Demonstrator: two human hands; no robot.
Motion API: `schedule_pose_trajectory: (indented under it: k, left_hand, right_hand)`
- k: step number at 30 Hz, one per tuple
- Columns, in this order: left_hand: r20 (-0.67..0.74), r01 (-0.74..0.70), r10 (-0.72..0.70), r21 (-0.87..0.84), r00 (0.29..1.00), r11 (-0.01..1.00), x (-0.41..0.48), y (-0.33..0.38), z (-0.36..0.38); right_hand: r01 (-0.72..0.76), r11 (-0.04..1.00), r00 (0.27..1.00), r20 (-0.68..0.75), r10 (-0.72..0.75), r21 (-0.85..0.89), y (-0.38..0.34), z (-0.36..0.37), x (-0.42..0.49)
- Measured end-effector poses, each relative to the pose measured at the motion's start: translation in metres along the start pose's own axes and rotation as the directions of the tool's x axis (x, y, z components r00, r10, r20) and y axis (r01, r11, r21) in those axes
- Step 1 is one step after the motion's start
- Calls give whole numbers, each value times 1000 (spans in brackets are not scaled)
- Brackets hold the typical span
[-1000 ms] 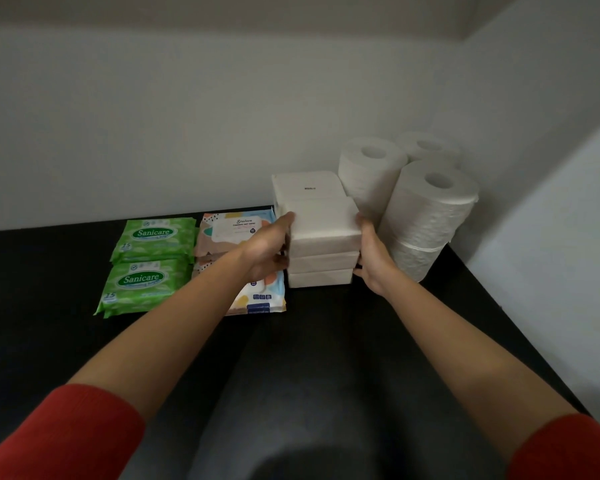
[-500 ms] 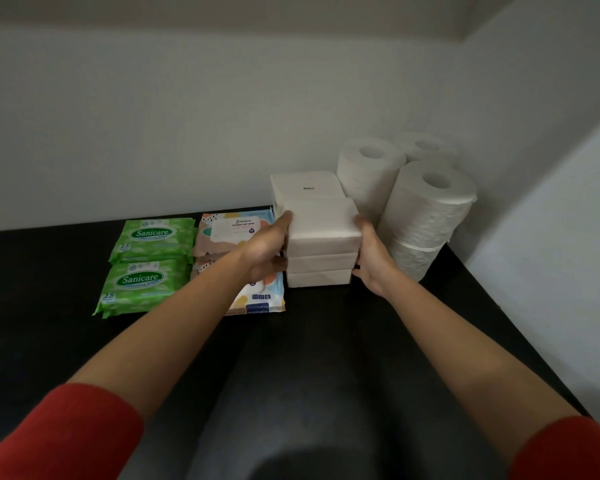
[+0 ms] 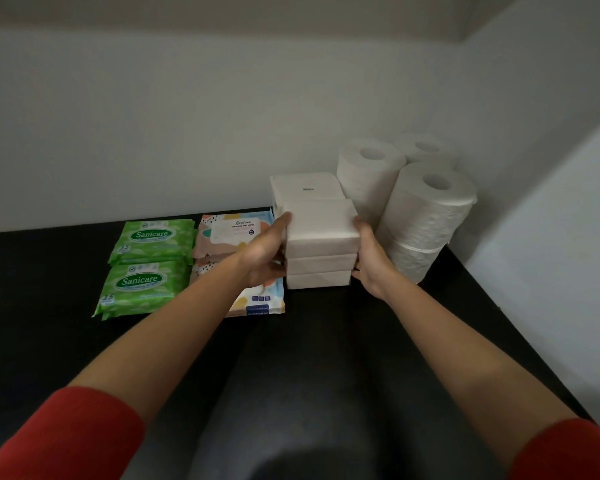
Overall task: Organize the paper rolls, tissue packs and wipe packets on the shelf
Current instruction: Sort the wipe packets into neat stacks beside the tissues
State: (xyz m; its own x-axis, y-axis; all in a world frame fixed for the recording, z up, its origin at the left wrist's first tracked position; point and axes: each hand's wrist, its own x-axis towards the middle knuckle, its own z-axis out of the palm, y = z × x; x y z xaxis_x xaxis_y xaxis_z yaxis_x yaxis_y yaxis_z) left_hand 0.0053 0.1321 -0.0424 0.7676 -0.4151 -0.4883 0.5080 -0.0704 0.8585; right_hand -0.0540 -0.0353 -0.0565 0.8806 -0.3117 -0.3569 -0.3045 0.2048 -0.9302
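Two hands, left hand (image 3: pixel 264 252) and right hand (image 3: pixel 371 259), clasp the tissue stack (image 3: pixel 321 249), hemmed between wipe packets (image 3: pixel 238 237) and paper rolls (image 3: pixel 426 213); black shelf (image 3: pixel 326 341) in front lies open.

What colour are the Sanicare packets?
Bright green, white lettering on a darker green oval; the Sanicare packets show best in the head view.

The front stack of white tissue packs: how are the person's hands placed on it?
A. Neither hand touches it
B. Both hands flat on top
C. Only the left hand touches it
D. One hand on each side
D: the left hand and right hand press the opposite sides of the front stack of tissue packs.
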Motion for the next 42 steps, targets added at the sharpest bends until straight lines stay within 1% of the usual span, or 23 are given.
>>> schedule_pose_trajectory:
  k: [5, 11, 13, 17, 20, 23, 26, 28, 31, 36, 42]
  left_hand:
    - [-22, -9, 10, 43, 1000, 999, 0, 1, -1]
    - [-51, -8, 10, 55, 999, 998, 4, 0, -2]
    - [-112, -19, 28, 81, 993, 997, 9, 1, -4]
    - [-280, -65, 91, 101, 956, 993, 19, 9, -9]
    - [-340, -90, 138, 152, 930, 984, 26, 17, -15]
    - [-334, -123, 172, 163, 927, 979, 34, 24, -21]
    - [-309, -144, 171, 109, 936, 984, 42, 30, -21]
    - [-290, -129, 149, 88, 945, 988, 47, 31, -19]
    - [-256, -73, 81, 42, 963, 996, 55, 31, -16]
    - [-191, -62, 49, -64, 980, 996, 63, 32, -15]
    - [-149, -39, 34, -30, 988, 999, 68, 32, -19]
  right_hand:
    - [10, 1000, 1000, 14, -10, -7, -1, 0, 0]
    - [7, 999, 1000, 15, -6, -36, 1, -3, 4]
    - [25, 999, 1000, 4, -25, -34, 0, -5, 7]
    - [87, 995, 996, -33, -85, 49, -12, -7, 14]
    - [92, 994, 995, -37, -90, 53, -19, -8, 22]
    - [71, 994, 997, -24, -70, 82, -23, -7, 32]
    - [27, 989, 1000, -10, -26, 145, -26, -8, 41]
    - [-1, 990, 1000, 1, 1, 142, -28, -8, 46]
    - [-13, 993, 997, 79, 4, 118, -30, -8, 53]
    - [-20, 996, 979, 205, 2, 87, -28, -7, 62]
    - [-65, 990, 968, 247, 31, 128, -27, -6, 68]
